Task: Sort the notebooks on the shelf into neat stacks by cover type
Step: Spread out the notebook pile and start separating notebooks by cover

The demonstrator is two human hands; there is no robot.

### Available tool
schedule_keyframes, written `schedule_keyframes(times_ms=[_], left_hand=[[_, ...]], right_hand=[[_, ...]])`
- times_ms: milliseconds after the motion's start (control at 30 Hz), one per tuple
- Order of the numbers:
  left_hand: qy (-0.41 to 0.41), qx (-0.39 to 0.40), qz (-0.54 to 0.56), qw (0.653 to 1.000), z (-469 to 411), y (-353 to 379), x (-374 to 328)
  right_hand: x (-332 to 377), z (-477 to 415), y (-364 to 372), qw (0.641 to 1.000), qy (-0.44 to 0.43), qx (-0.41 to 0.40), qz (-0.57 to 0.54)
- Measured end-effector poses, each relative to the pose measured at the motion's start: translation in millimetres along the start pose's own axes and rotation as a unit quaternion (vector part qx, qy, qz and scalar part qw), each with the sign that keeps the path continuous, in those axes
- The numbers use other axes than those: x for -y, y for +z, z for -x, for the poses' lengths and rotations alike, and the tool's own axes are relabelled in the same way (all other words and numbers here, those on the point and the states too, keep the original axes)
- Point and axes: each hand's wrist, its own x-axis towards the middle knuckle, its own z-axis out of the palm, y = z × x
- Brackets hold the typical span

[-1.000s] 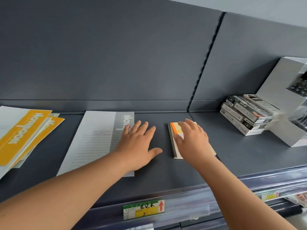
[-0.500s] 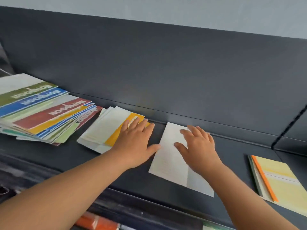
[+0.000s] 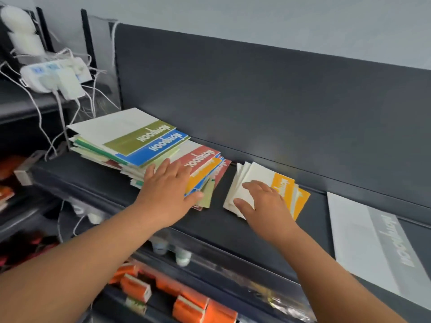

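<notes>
Now: sorting stage | left hand (image 3: 168, 190) flat on fanned multicoloured notebook pile (image 3: 144, 143) | right hand (image 3: 263, 201) spread on white-and-orange notebook stack (image 3: 283, 183) | next, likely: pull orange covers across.

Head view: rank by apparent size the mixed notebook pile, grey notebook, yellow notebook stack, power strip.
1. mixed notebook pile
2. grey notebook, nearer and cut off by the frame, so unsure
3. yellow notebook stack
4. power strip
</notes>
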Motion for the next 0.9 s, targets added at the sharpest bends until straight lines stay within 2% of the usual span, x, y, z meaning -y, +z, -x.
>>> schedule_keyframes(times_ms=[200,433,767,900], left_hand=[[0.01,0.018,-0.017,1.0,-7.2,2.4,74.5],[0.038,0.022,-0.023,0.999,-31.4,-2.5,99.8],[-0.064,-0.006,-0.038,0.997,-70.5,-18.0,148.3],[-0.112,0.034,-0.045,0.992,-84.9,-15.3,183.0]], right_hand=[[68.5,-20.7,26.5,0.996,0.043,0.011,-0.082],[99.6,-53.2,35.1,0.988,0.08,0.014,-0.135],[126.9,-111.3,41.4,0.987,0.014,0.033,-0.157],[139.4,-124.6,50.4,0.989,-0.002,0.061,-0.131]])
